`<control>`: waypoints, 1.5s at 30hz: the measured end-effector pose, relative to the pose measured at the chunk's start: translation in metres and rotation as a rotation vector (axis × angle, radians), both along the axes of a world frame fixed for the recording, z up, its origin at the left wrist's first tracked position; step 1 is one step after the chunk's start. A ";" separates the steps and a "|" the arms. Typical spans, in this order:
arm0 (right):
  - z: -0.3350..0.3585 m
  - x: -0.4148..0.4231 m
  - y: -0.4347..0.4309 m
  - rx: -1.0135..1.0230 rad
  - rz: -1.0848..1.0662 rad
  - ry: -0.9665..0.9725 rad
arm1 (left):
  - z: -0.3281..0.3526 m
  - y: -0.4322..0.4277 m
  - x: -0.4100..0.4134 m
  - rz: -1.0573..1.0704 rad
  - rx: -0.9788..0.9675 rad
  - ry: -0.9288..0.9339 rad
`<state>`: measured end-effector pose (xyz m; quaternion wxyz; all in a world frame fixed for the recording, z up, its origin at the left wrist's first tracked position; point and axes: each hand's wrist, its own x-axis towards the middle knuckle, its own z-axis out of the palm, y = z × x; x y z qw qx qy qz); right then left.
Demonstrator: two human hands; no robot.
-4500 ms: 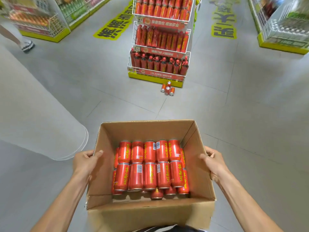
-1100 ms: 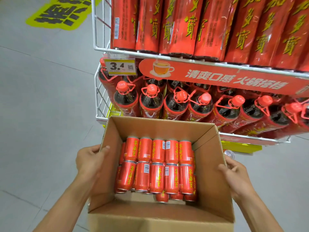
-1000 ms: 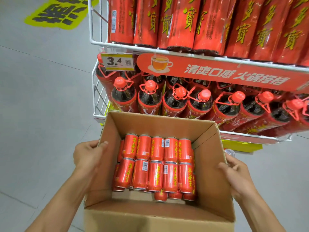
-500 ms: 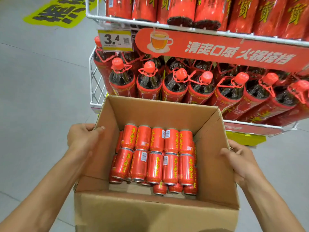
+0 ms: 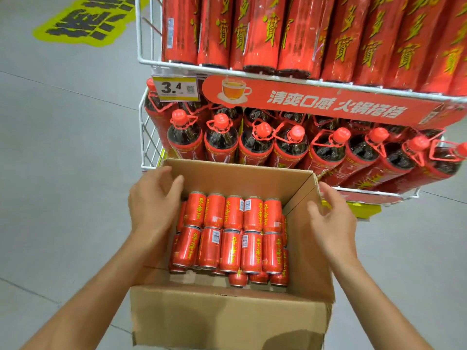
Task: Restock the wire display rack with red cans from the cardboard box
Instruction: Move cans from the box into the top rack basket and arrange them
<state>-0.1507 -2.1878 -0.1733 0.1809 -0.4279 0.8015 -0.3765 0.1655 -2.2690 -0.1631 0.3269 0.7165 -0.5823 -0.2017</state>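
An open cardboard box (image 5: 227, 319) stands low in front of me, just before the white wire display rack (image 5: 149, 137). Several red cans (image 5: 232, 233) with yellow lettering lie on their sides inside it, in two rows over a lower layer. My left hand (image 5: 154, 198) hovers over the box's left wall, fingers apart and holding nothing. Over the right wall, my right hand (image 5: 331, 218) is spread and empty. The rack's upper shelf holds tall red packs (image 5: 290, 34).
The rack's lower shelf is packed with dark bottles with red caps (image 5: 221, 140). A price tag reading 3.4 (image 5: 175, 87) and a red banner (image 5: 328, 104) hang on the shelf edge. The rack's yellow base (image 5: 364, 210) shows at right. Grey floor with a yellow sticker (image 5: 88, 21) lies left.
I have carried the box up to the rack and it has dropped lower. Both hands have come off its sides and now hover open above its rim.
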 end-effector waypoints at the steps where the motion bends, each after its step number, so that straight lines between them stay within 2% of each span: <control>1: 0.008 0.008 -0.002 -0.042 0.032 0.057 | 0.003 -0.002 -0.005 -0.051 -0.003 -0.017; 4: 0.004 0.026 -0.014 -0.057 0.128 0.103 | -0.004 -0.015 -0.020 -0.222 0.133 -0.048; 9: -0.066 0.031 -0.048 0.329 0.138 -0.068 | -0.072 -0.045 -0.022 -0.214 0.578 -0.109; 14: -0.148 0.013 -0.069 0.575 0.058 -0.078 | -0.151 -0.061 -0.019 -0.156 0.709 -0.159; 17: -0.180 0.008 -0.079 0.628 0.014 -0.114 | -0.183 -0.065 -0.019 -0.103 0.718 -0.125; 20: -0.198 0.012 -0.083 0.628 -0.009 -0.031 | -0.197 -0.067 -0.023 -0.075 0.671 -0.127; 23: -0.204 0.015 -0.081 0.599 -0.023 0.014 | -0.198 -0.068 -0.024 -0.060 0.664 -0.104; 32: -0.201 0.016 -0.079 0.551 -0.005 -0.010 | -0.190 -0.065 -0.018 -0.027 0.641 -0.030; 40: -0.146 0.024 -0.065 0.431 0.010 -0.097 | -0.141 -0.055 -0.021 -0.026 0.579 0.096; 45: -0.053 0.035 -0.040 0.363 0.040 -0.188 | -0.043 -0.038 -0.033 -0.064 0.546 0.202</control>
